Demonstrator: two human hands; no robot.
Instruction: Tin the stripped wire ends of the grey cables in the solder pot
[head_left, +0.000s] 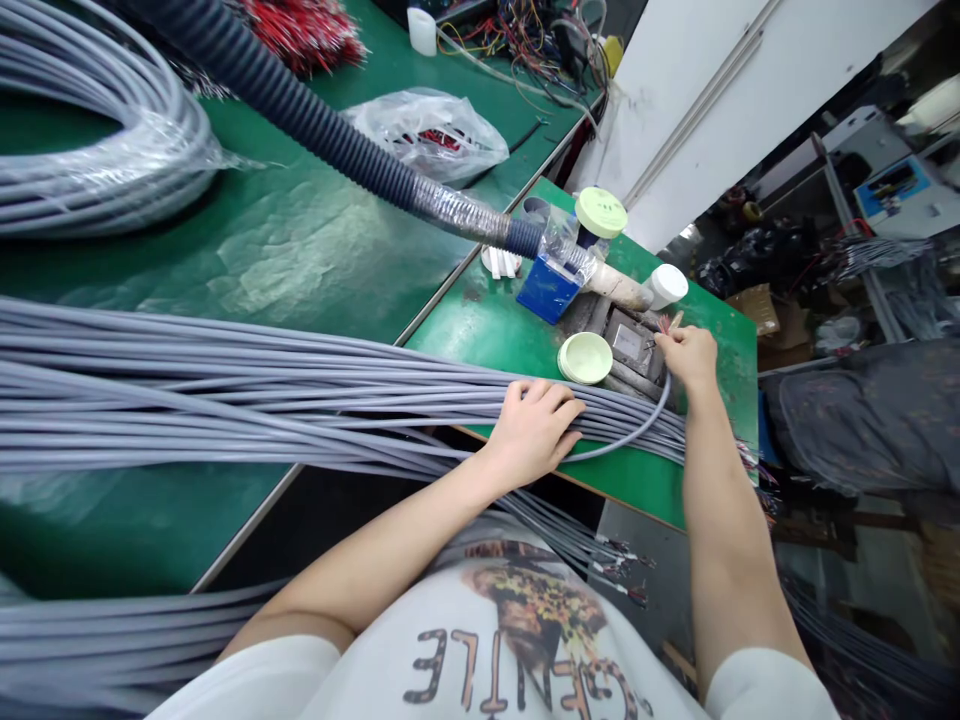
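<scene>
My left hand (pixel 534 430) lies over a long bundle of grey cables (pixel 300 385), its fingers apart and the thumb close to one loose cable. With my right hand (pixel 691 355) I pinch the end of a grey cable (pixel 652 420), which curves up from the bundle. Thin coloured wires (pixel 664 325) show at my fingertips. That end is held at the right side of a small dark metal block with a shiny square top (pixel 630 342). A pale green round tub (pixel 585 358) stands left of the block.
A ribbed black hose (pixel 322 130) crosses the bench to a pale nozzle (pixel 619 285) beside a blue box (pixel 547 288). Behind stand a light green lid (pixel 600 212) and white jar (pixel 666 286). Coiled cable (pixel 165 150) and a plastic bag (pixel 431 130) lie left.
</scene>
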